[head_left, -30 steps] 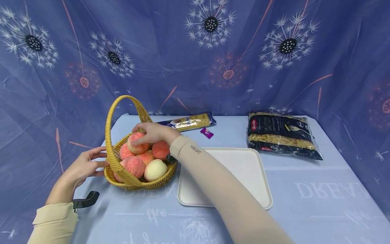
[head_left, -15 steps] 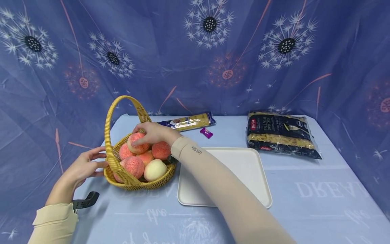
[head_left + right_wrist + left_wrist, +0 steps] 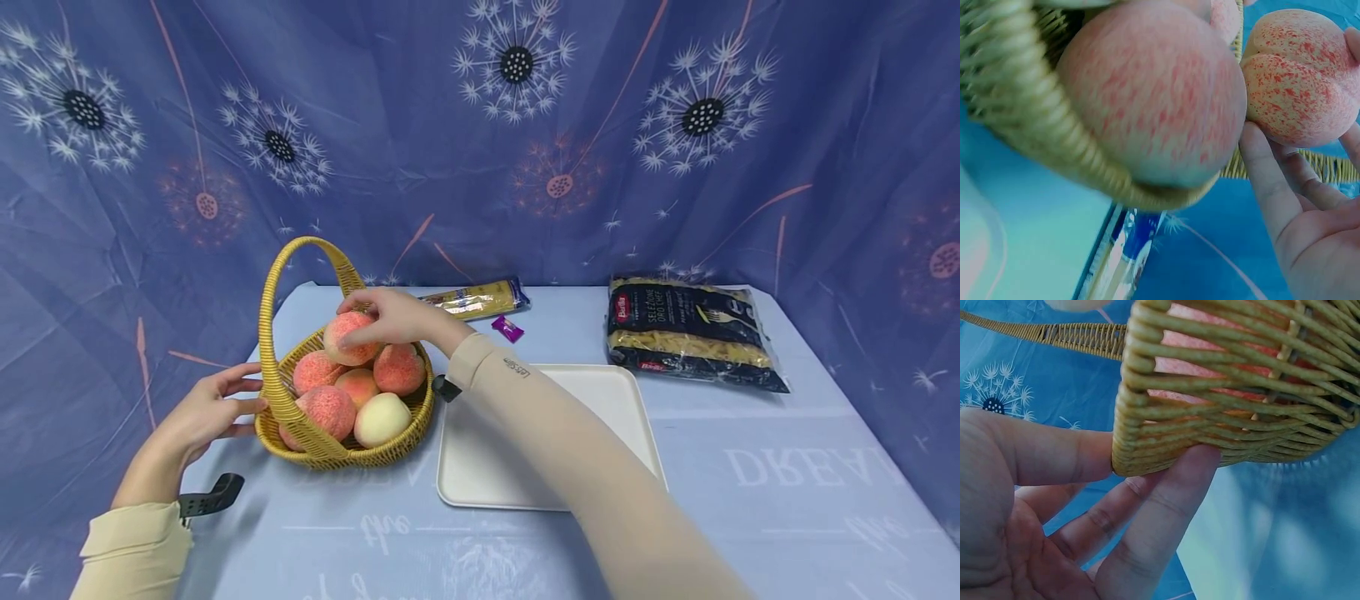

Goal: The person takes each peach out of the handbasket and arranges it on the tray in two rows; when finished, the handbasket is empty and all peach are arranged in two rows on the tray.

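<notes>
Setting: a table (image 3: pixel 787 500) covered with a pale blue cloth bearing faint white lettering, enclosed at the back and both sides by a draped dark blue fabric backdrop (image 3: pixel 420 125) printed with white and reddish dandelion heads, its folds visible under even, diffuse light.

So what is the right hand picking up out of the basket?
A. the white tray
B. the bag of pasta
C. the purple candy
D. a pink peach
D: the right hand has its fingers curled round a pink peach, held just above the other peaches in the basket, while the left hand rests against the basket's side.
</notes>
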A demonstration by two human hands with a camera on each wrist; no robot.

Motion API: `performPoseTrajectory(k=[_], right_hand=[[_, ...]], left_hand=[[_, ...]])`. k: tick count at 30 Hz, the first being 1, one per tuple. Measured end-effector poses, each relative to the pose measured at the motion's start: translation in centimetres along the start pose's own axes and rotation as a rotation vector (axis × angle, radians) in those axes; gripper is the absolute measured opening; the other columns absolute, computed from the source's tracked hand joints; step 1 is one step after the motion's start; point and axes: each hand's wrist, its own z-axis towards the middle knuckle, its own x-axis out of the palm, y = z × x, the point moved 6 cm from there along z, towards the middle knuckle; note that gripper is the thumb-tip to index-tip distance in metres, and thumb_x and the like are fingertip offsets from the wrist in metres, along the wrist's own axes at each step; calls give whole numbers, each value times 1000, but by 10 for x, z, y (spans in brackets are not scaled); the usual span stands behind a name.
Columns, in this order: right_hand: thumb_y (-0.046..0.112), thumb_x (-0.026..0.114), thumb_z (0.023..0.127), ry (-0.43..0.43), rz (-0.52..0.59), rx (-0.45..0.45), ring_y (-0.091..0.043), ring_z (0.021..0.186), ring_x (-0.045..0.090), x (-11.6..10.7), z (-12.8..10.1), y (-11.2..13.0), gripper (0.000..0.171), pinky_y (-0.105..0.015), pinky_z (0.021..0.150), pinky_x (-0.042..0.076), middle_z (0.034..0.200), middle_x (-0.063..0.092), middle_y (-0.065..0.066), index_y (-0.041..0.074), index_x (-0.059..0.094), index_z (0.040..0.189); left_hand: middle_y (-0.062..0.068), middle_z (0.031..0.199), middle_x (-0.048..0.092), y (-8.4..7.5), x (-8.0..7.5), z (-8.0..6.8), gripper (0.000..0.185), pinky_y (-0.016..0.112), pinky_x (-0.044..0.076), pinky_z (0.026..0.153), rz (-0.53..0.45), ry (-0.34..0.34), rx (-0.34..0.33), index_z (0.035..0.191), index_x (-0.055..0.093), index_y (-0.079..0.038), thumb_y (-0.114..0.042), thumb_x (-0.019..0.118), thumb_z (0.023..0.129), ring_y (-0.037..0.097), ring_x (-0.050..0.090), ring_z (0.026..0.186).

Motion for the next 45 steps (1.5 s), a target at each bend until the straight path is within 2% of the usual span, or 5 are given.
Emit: performPoseTrajectory(k=[5,12,19,30,45], right_hand=[[38,78,98,-21,51,-27,-19,98,65,-13,-14,-5,51,-29,83,54,125,72,-6,21,62,144],[40,79,98,-73,52,-2,-16,114,67,-33,-40,-12,52,-32,86,58,136,69,-4,26,62,144],[32,82,96,-113,118,-12,-23,97,71,-46,-68,-24,48,-34,82,60,126,69,-4,25,64,140],[23,84,93,-167,142,3,-27,116,68,-54,-105,-55,48,-38,95,63,134,66,-8,19,64,137],[22,87,88,-199,163,64,-26,108,71,-36,-133,-98,51,-45,97,61,135,65,-9,20,65,134]], left_hand=[[42,162,29,-1,0,-1,75,37,68,87,-5,2,3,169,16,4,-6,59,109,-6,64,100],[43,161,30,0,0,-2,73,38,68,87,-2,1,10,168,17,5,-8,59,109,-7,63,101],[44,161,30,-1,0,-3,73,37,68,86,5,-6,19,168,17,6,-7,59,109,-10,61,99],[44,161,29,-1,1,-4,74,36,68,86,-14,-4,28,168,16,6,-6,59,108,-12,61,97],[44,161,31,2,0,-2,73,38,68,87,-5,-15,26,168,17,5,-7,59,109,-5,63,104]])
